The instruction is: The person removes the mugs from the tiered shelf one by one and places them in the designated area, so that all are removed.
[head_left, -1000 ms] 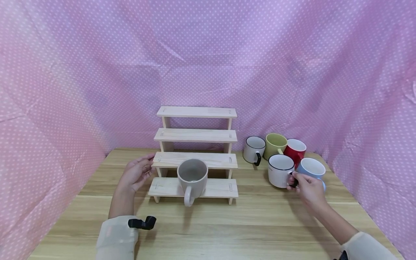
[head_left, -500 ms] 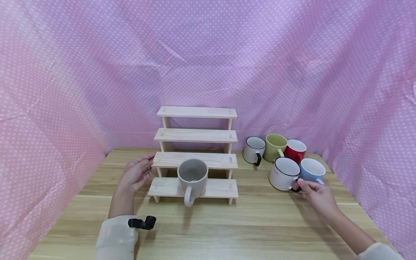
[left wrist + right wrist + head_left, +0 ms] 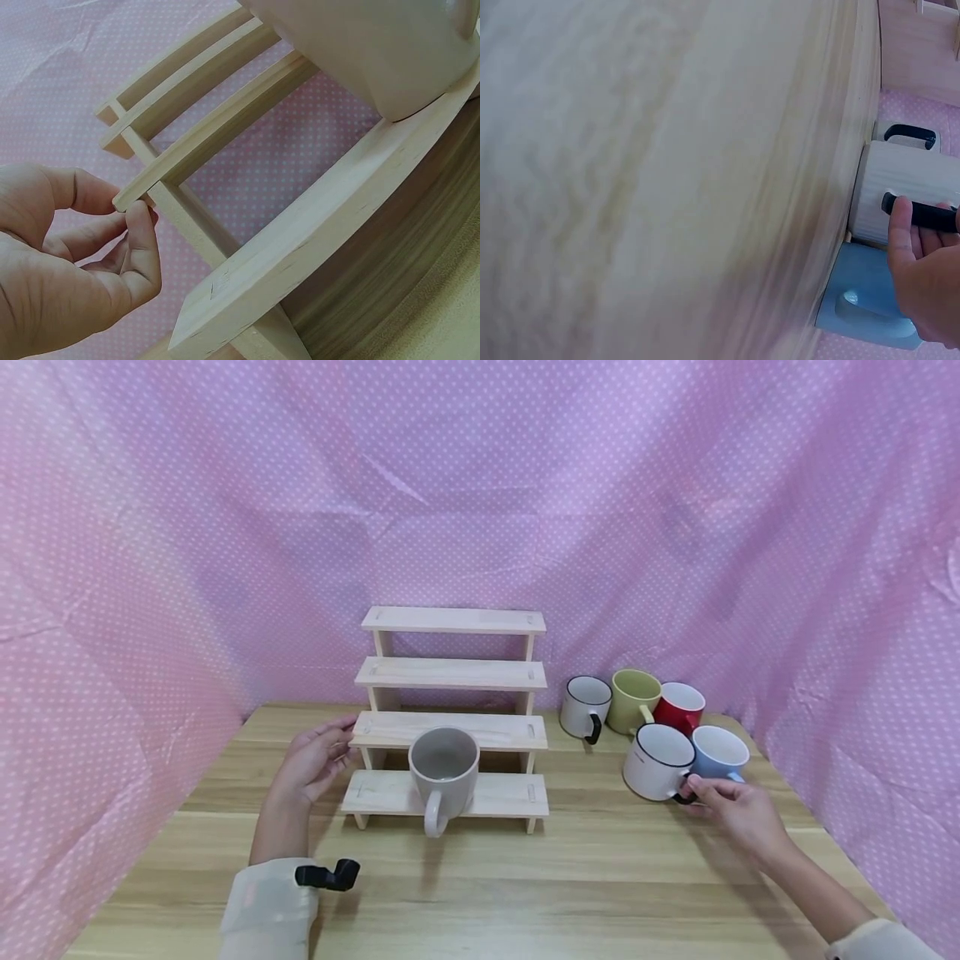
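Note:
My right hand (image 3: 738,818) grips the black handle (image 3: 930,216) of a white mug (image 3: 656,764) with a black rim. That mug stands on the table in front of the other mugs, close beside a light blue mug (image 3: 718,750). At the left of a four-step wooden shelf (image 3: 450,673), my left hand (image 3: 315,760) pinches the end of the second board from the bottom between thumb and fingers, plain in the left wrist view (image 3: 135,201). A grey mug (image 3: 444,768) sits on the lowest board, its handle pointing toward me.
Behind the held mug stand another white mug (image 3: 587,706) with a black handle, a green mug (image 3: 634,700) and a red mug (image 3: 681,707). Pink dotted cloth (image 3: 457,485) hangs behind and at both sides of the wooden table (image 3: 480,893).
The white mug in my right hand has shifted slightly right and toward me, then nearly stopped. My left hand, the shelf and the grey mug have stayed in place.

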`<state>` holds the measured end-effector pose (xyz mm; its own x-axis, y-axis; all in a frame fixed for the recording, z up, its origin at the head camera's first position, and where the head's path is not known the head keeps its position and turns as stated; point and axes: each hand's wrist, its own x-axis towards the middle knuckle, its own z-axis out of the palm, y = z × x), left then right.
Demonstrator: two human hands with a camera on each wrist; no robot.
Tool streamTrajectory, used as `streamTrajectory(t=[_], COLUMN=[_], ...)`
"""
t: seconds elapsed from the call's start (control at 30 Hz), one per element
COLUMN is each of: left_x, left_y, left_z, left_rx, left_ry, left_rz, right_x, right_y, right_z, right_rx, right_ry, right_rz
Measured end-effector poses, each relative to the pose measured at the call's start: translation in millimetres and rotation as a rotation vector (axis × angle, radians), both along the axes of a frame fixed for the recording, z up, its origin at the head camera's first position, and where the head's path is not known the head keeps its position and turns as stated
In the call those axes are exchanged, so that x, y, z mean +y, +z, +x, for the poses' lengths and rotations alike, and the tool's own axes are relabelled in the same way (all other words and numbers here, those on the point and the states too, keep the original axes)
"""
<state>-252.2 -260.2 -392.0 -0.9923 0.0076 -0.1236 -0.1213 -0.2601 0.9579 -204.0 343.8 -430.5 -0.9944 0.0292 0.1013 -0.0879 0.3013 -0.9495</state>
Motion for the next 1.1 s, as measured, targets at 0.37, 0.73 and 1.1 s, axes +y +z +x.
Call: streamTrajectory(t=[0.37,0.73,1.1], left_x=[0.6,1.1,0.5], left_y=[-1.0,-1.6,-1.4], left_z=[-0.7,0.1,0.7], left_rx=[-0.013,-0.018,-0.005], left_ry=[0.006,0.011,0.006], left_rz=[0.021,0.002,0.008], right_x=[-5.4,-9.6,-6.3], right_y=[-7.1,-0.9,19.9], right_z=[2.2,2.4,1.5], right_rx=[0.02,-0.017,0.095], right_ry=[-0.106,-0.087,-0.183], right_rz=[0.143,0.118,0.517])
